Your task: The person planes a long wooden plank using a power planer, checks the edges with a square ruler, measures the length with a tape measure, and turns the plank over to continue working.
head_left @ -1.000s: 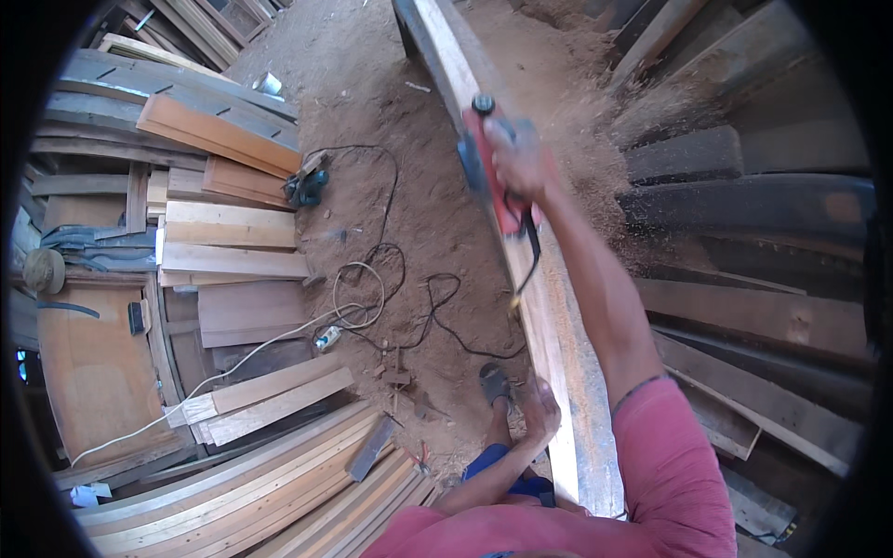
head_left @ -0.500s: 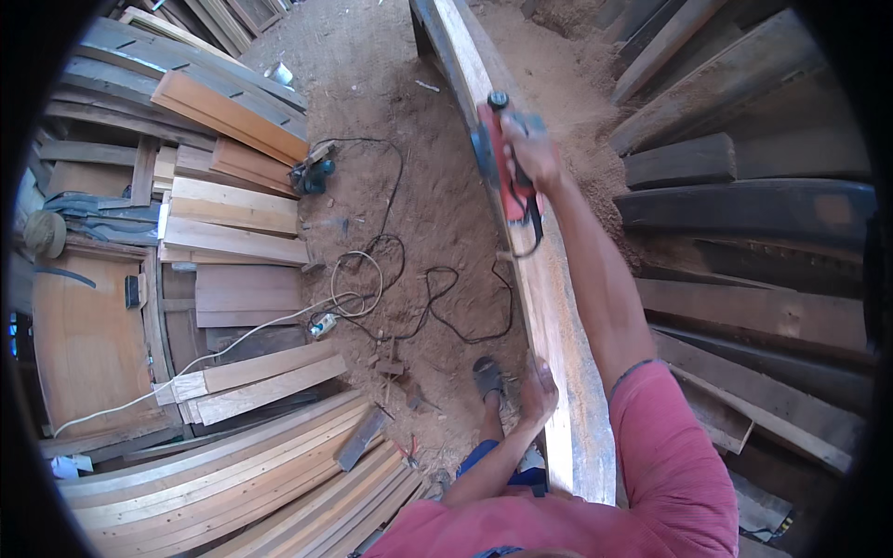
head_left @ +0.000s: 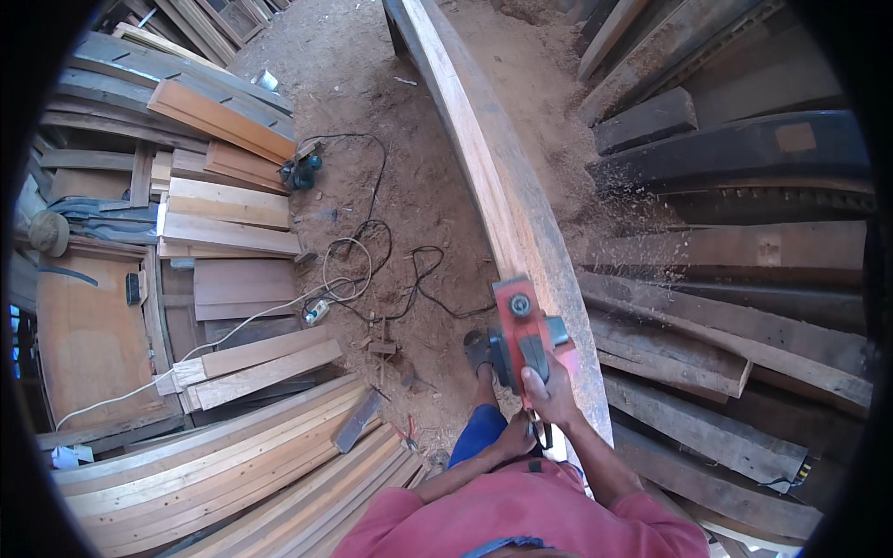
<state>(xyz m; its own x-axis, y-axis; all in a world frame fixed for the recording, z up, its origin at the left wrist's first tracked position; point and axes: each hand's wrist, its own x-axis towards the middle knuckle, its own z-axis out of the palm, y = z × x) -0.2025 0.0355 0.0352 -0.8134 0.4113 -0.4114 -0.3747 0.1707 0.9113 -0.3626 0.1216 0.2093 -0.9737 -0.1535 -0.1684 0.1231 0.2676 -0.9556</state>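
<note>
Wooden door panel point(head_left: 88, 339) lying flat at far left, partly cut off by the dark fisheye rim. Stacked pale boards point(head_left: 228, 219) beside it, a small teal power tool point(head_left: 302, 172) at their upper edge, too small to identify surely. Curved planks point(head_left: 233, 465) fanned along the lower left. White cable point(head_left: 233, 325) and tangled black cords point(head_left: 391, 270) strewn over reddish dirt floor point(head_left: 372, 112), thick with sawdust. Left hand point(head_left: 514, 435) down near the thigh, above blue trousers; fingers blurred and half hidden, so impossible to say whether open or closed, or touching anything. One sandalled foot point(head_left: 478, 352) just left of the plank. Long curved plank point(head_left: 502, 186) running from the top centre down to the body, lower end hidden behind the arm. Red electric planer point(head_left: 521, 335) resting on that plank near its lower end, right hand point(head_left: 551, 392) wrapped tight round its rear handle. Shavings point(head_left: 642, 167) spraying rightward, only specks. Dark weathered beams point(head_left: 726, 307) piled at right, ends lost in the rim. Red shirt point(head_left: 521, 511) cut off at the bottom edge.
</note>
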